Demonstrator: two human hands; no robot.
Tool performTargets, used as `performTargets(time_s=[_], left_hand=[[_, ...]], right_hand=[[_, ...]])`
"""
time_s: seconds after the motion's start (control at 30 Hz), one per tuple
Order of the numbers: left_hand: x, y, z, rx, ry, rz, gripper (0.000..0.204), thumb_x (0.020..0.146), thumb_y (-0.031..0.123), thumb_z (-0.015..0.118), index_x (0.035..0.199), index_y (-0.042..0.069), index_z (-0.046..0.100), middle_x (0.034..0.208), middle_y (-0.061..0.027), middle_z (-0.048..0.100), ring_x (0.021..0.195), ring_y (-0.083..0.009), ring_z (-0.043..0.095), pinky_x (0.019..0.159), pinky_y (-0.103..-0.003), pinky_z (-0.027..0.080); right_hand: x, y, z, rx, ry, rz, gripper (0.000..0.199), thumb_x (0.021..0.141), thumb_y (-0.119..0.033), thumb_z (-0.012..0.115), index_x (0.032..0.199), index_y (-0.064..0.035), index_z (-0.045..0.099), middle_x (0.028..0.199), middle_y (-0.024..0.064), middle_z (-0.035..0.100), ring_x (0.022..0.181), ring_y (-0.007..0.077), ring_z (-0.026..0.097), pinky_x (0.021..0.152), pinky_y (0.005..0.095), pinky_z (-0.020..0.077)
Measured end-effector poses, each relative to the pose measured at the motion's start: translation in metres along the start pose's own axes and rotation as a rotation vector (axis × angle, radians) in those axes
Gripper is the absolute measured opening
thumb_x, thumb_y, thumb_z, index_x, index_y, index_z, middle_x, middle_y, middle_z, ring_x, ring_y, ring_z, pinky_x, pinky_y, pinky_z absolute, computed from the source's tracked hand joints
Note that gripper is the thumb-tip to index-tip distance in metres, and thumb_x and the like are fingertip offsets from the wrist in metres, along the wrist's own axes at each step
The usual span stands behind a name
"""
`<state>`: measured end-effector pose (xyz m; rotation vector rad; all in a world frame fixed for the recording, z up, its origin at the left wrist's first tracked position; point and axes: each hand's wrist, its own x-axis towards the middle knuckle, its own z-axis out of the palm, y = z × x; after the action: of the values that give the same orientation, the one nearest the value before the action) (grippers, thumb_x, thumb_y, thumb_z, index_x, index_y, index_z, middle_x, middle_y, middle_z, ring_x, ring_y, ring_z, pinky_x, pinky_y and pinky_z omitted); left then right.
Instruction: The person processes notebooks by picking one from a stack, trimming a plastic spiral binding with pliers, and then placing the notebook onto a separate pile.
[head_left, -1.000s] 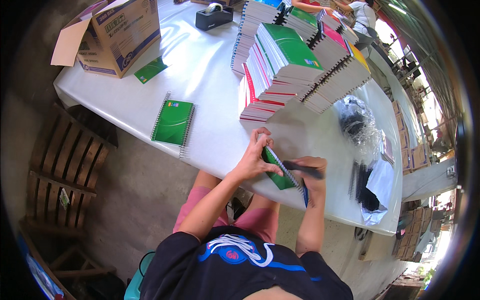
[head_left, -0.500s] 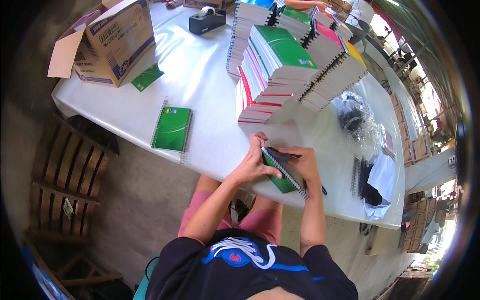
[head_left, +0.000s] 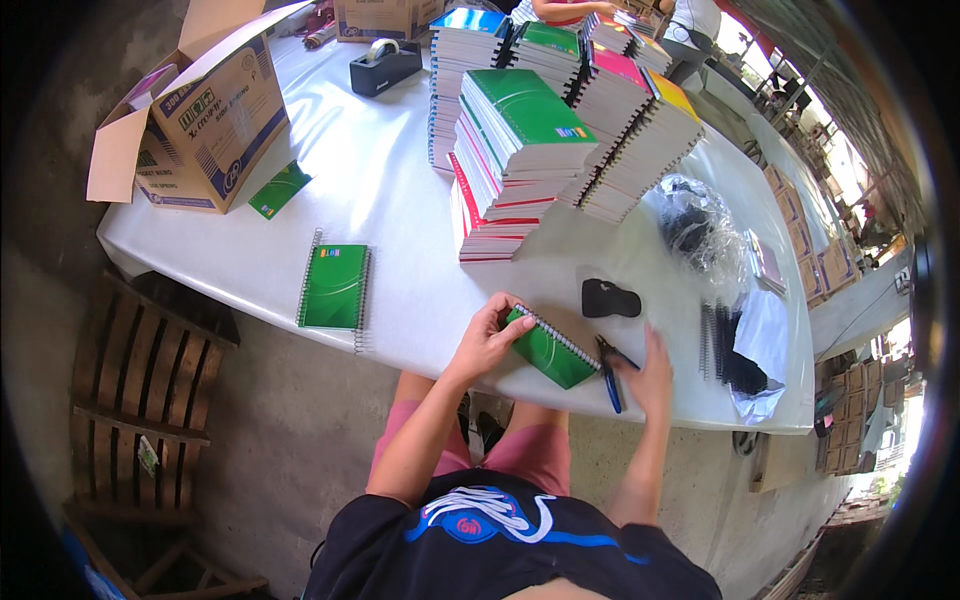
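Note:
My left hand [head_left: 490, 340] grips a green spiral notebook [head_left: 553, 357] by its upper left corner, thumb on the cover. The notebook lies tilted near the table's front edge, its wire coil running along the upper right side. Just right of it, blue-handled pliers [head_left: 611, 378] rest on the table. Beside the pliers is my right hand [head_left: 650, 375], its fingers stretched out and slightly blurred, the thumb close to one handle. Farther back lies a dark piece [head_left: 610, 298], narrower in its middle, whose kind I cannot make out.
Tall stacks of notebooks [head_left: 520, 150] stand behind my hands. Another green notebook [head_left: 335, 287] lies left, near an open carton [head_left: 215, 125] and a tape dispenser [head_left: 386, 68]. Clear plastic [head_left: 703, 235] and black coils [head_left: 716, 340] lie right. A person [head_left: 570, 10] works beyond.
My right hand has let go of the dark piece, now on the table, and moved right toward the pliers. The left hand keeps hold of the notebook, whose cover shows more.

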<state>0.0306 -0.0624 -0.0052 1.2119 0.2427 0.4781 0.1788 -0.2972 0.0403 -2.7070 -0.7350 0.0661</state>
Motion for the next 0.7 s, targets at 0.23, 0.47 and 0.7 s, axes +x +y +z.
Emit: performTargets(time_s=[0.23, 0.47, 0.7], left_hand=[[-0.004, 0.0, 0.005, -0.062, 0.111, 0.003, 0.015, 0.084, 0.01, 0.069, 0.094, 0.002, 0.059, 0.081, 0.0018, 0.059, 0.074, -0.0054, 0.052, 0.068, -0.02, 0.043], [-0.015, 0.014, 0.02, 0.156, 0.388, 0.233, 0.021, 0.078, 0.009, 0.074, 0.097, 0.001, 0.07, 0.079, -0.0042, 0.065, 0.072, -0.0105, 0.054, 0.066, -0.025, 0.045], [-0.026, 0.053, 0.03, 0.609, 0.501, 0.597, 0.027, 0.071, 0.004, 0.075, 0.098, 0.007, 0.072, 0.077, -0.0062, 0.066, 0.071, -0.0179, 0.054, 0.064, -0.028, 0.045]], right_hand=[[-0.057, -0.001, 0.038, -0.141, 0.233, -0.204, 0.047, 0.097, -0.03, 0.042, 0.137, -0.0074, 0.038, 0.13, 0.0155, 0.041, 0.118, 0.0353, 0.037, 0.101, 0.0546, 0.0251], [-0.051, -0.076, -0.032, 0.599, 0.325, -0.252, 0.038, 0.091, -0.025, 0.055, 0.128, -0.0177, 0.053, 0.117, 0.0136, 0.048, 0.109, 0.0301, 0.045, 0.097, 0.0434, 0.0312], [-0.07, -0.14, -0.046, 0.266, 0.285, -0.558, 0.039, 0.083, -0.027, 0.064, 0.121, -0.0221, 0.061, 0.117, 0.011, 0.049, 0.108, 0.031, 0.044, 0.095, 0.0433, 0.0294]])
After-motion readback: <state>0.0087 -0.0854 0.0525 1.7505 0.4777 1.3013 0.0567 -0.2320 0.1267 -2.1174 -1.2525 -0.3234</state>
